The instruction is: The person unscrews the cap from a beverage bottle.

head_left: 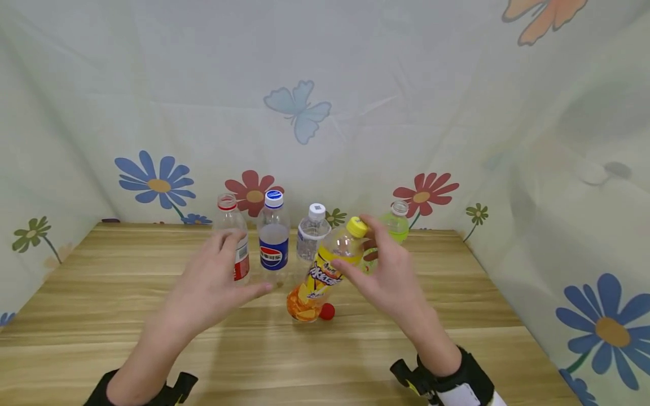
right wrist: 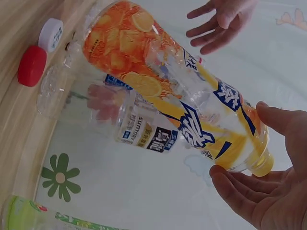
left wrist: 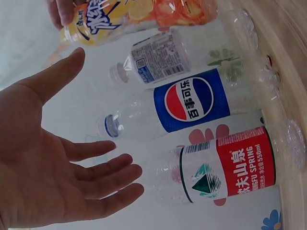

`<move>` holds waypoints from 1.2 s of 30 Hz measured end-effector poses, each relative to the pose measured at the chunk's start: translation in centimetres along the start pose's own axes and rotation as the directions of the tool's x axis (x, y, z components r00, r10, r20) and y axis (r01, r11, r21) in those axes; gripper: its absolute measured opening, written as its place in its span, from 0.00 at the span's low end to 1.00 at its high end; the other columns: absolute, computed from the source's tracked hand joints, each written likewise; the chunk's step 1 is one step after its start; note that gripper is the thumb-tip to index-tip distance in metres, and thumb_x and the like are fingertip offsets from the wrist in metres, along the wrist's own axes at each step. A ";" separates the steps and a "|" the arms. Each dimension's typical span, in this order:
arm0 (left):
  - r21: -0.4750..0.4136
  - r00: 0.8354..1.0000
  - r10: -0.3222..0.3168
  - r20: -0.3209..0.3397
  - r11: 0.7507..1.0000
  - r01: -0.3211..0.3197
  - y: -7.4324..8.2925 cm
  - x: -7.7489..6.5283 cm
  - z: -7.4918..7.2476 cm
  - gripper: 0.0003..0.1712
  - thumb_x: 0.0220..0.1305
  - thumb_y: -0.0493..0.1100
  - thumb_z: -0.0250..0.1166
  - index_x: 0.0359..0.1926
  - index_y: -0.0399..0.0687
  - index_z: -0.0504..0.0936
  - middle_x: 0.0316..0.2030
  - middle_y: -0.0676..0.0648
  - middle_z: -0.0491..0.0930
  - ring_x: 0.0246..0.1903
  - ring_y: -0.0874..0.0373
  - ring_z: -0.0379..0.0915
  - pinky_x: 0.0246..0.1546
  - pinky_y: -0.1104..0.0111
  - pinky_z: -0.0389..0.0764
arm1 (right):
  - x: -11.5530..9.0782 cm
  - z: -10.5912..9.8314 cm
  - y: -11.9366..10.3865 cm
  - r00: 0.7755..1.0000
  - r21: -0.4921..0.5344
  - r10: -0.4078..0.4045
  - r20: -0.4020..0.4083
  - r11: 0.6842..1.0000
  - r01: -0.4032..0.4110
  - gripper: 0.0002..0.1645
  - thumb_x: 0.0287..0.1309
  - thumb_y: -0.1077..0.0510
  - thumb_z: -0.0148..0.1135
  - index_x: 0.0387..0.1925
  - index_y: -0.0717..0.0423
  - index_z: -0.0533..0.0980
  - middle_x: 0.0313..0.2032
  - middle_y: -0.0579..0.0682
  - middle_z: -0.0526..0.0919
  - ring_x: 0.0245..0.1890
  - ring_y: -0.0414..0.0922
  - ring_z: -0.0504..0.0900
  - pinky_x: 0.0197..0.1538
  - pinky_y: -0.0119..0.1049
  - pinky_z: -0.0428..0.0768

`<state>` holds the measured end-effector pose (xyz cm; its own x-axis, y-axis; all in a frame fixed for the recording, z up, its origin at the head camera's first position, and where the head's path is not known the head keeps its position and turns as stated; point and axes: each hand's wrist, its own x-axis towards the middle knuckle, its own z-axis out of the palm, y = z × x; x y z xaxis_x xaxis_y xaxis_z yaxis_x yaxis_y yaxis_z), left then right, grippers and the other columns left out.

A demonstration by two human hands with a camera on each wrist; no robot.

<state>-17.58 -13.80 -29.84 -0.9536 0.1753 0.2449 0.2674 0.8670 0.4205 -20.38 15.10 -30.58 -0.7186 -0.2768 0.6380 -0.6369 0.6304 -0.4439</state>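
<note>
My right hand [head_left: 393, 270] grips a tea bottle [head_left: 325, 276] by its upper part, thumb on one side and fingers on the other. This bottle has a yellow cap, a yellow label and orange fruit pictures at its base. It leans, top to the right; whether its base touches the table I cannot tell. To its left, my left hand [head_left: 210, 287] is held with fingers extended and nothing in it. Behind that hand stands a red-labelled water bottle [left wrist: 247, 163], capless in the head view. A blue-labelled Pepsi bottle [left wrist: 192, 100] with a white-and-blue cap stands beside it.
A clear bottle [head_left: 312, 237] with a white cap stands behind the tea bottle. Farther right is a green-tinted capless bottle [head_left: 398, 225]. A red cap [right wrist: 32, 66] and a white cap [right wrist: 51, 35] lie on the wooden table [head_left: 203, 361]. Flowered cloth [head_left: 355, 152] hangs behind.
</note>
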 end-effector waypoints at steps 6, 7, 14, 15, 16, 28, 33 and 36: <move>0.005 0.998 0.041 0.056 0.999 -0.042 0.9 -0.2 1.5 0.58 0.47 0.71 0.72 0.68 0.38 0.65 0.56 0.43 0.70 0.52 0.46 0.71 0.51 0.53 0.75 | -0.1 0.8 -0.2 1.000 0.057 0.008 0.024 0.998 -0.010 0.48 0.50 0.45 0.75 0.67 0.54 0.62 0.47 0.45 0.80 0.42 0.43 0.82 0.39 0.31 0.81; 0.001 0.997 0.044 0.064 0.999 -0.044 1.0 -0.2 1.7 0.58 0.47 0.70 0.72 0.68 0.38 0.65 0.57 0.42 0.70 0.54 0.46 0.70 0.52 0.52 0.74 | -0.1 0.9 -0.2 1.000 0.063 0.007 0.024 0.998 -0.009 0.48 0.51 0.45 0.75 0.67 0.54 0.62 0.47 0.45 0.80 0.42 0.43 0.82 0.39 0.30 0.80; -0.052 0.990 0.082 0.115 0.996 -0.077 1.5 -0.1 3.4 0.57 0.48 0.71 0.72 0.71 0.46 0.63 0.62 0.46 0.67 0.62 0.49 0.65 0.55 0.51 0.71 | -0.3 1.7 -0.2 1.000 0.109 -0.012 -0.004 0.994 0.013 0.46 0.51 0.46 0.75 0.66 0.54 0.62 0.49 0.43 0.79 0.43 0.42 0.82 0.42 0.31 0.80; -0.062 0.989 0.085 0.122 0.995 -0.078 1.5 0.0 3.6 0.57 0.47 0.71 0.72 0.71 0.46 0.63 0.63 0.47 0.66 0.62 0.50 0.64 0.56 0.52 0.71 | -0.4 1.8 -0.2 1.000 0.120 -0.014 -0.007 0.993 0.014 0.46 0.51 0.46 0.75 0.66 0.54 0.62 0.49 0.43 0.79 0.44 0.42 0.82 0.42 0.32 0.80; -0.075 0.988 0.089 0.128 0.994 -0.080 1.6 0.0 3.7 0.57 0.47 0.71 0.71 0.71 0.47 0.62 0.64 0.48 0.65 0.63 0.50 0.63 0.56 0.52 0.70 | -0.4 1.9 -0.2 1.000 0.130 -0.014 -0.010 0.991 0.015 0.47 0.51 0.46 0.75 0.66 0.54 0.62 0.49 0.43 0.78 0.44 0.42 0.82 0.43 0.31 0.80; -0.160 0.978 0.113 0.176 0.983 -0.085 2.0 0.3 5.1 0.56 0.51 0.62 0.75 0.74 0.50 0.56 0.63 0.51 0.67 0.59 0.56 0.69 0.57 0.59 0.71 | -1.0 3.1 -0.6 1.000 0.221 -0.021 -0.017 0.975 0.025 0.47 0.51 0.51 0.75 0.68 0.56 0.61 0.53 0.44 0.75 0.44 0.42 0.83 0.44 0.28 0.79; -0.188 0.980 0.119 0.160 0.978 -0.088 1.9 0.5 5.3 0.52 0.54 0.57 0.75 0.73 0.50 0.58 0.59 0.53 0.71 0.54 0.59 0.73 0.54 0.62 0.74 | -1.2 3.2 -0.8 1.000 0.234 -0.005 -0.021 0.972 0.010 0.47 0.51 0.52 0.76 0.68 0.56 0.62 0.54 0.45 0.74 0.44 0.43 0.84 0.43 0.28 0.80; -0.208 0.981 0.118 0.156 0.974 -0.084 1.7 0.6 5.2 0.49 0.53 0.55 0.76 0.71 0.50 0.62 0.57 0.54 0.72 0.53 0.60 0.73 0.53 0.63 0.74 | -1.2 3.2 -0.8 1.000 0.243 -0.003 -0.011 0.970 0.006 0.47 0.52 0.51 0.75 0.68 0.56 0.61 0.54 0.46 0.74 0.45 0.43 0.83 0.44 0.29 0.80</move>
<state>-18.40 -9.75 -33.52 -0.9253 0.3466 0.1537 0.3695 0.7331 0.5710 -19.88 12.66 -33.02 -0.7135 -0.2711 0.6460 -0.6897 0.4340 -0.5797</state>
